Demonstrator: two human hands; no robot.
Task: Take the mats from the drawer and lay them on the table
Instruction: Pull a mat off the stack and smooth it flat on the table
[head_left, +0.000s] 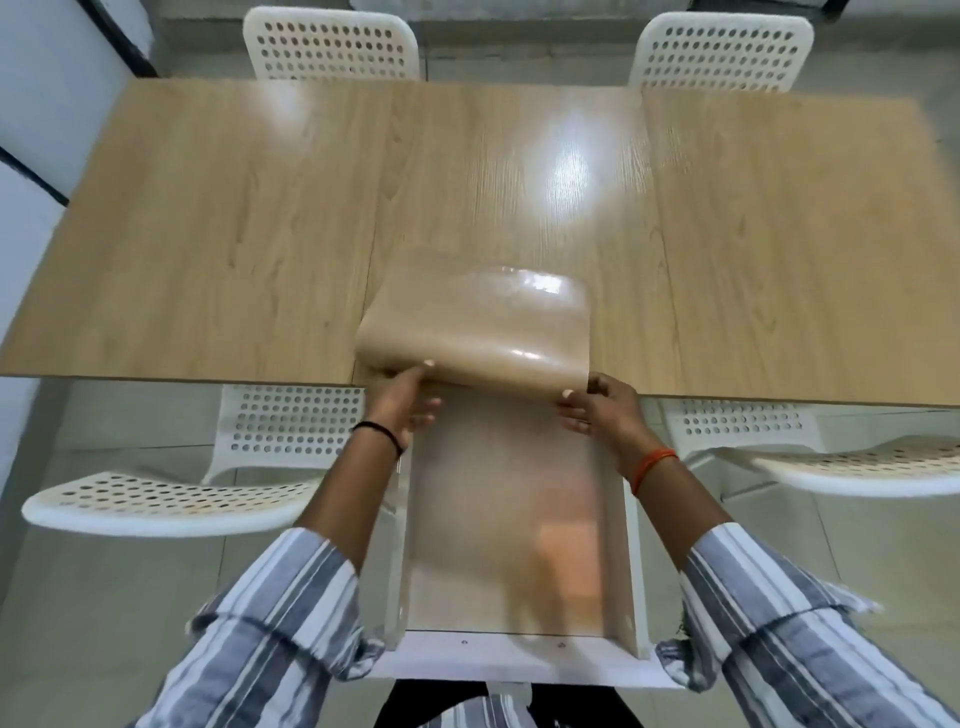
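A glossy beige mat (483, 327) curves up out of the open white drawer (519, 660) and bends forward over the front edge of the wooden table (208, 234). My left hand (405, 400) grips the mat's near left corner, thumb on top. The near right corner is pinched by my right hand (597, 410). More translucent mat material (509, 519) lies flat inside the drawer below my hands. Both hands hover just in front of the table edge.
White perforated chairs stand at the far side (332, 47) (722, 52) and tucked at the near side, left (171, 499) and right (857, 462) of the drawer. Grey tiled floor surrounds the table. The wall rises at the left.
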